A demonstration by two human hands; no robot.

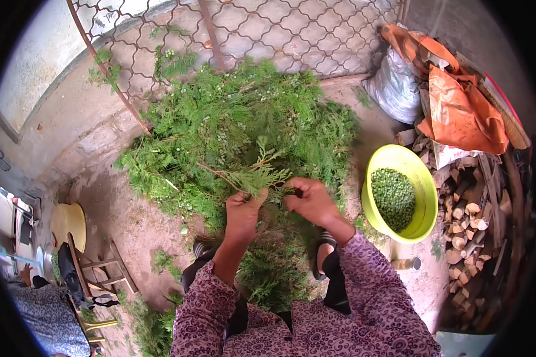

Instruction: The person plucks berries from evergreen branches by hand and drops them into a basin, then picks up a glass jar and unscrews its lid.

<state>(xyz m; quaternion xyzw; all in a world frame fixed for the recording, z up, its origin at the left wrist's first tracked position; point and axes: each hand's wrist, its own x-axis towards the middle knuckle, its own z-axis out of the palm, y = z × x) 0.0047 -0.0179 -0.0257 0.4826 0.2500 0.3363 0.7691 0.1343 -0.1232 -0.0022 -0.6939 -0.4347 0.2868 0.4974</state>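
Note:
My left hand [243, 215] pinches a green conifer sprig [253, 178], whose feathery leaves stand up from the fingers. Close to the sprig's right side, my right hand [309, 201] is closed with thumb and fingertips together; whether anything small is between them is hidden. Both hands are over the near edge of a large heap of conifer branches [232, 119] dotted with pale green cones. To the right of my right hand stands a yellow-green basin [424, 196], partly filled with small green cones [393, 196].
A metal lattice [292, 30] rises behind the heap. Stacked firewood [467, 232], a white sack [393, 86] and an orange bag [461, 113] are on the right. A can [406, 263] lies by the basin. At lower left, another person's sleeve [44, 315] shows beside a wooden stool [104, 268].

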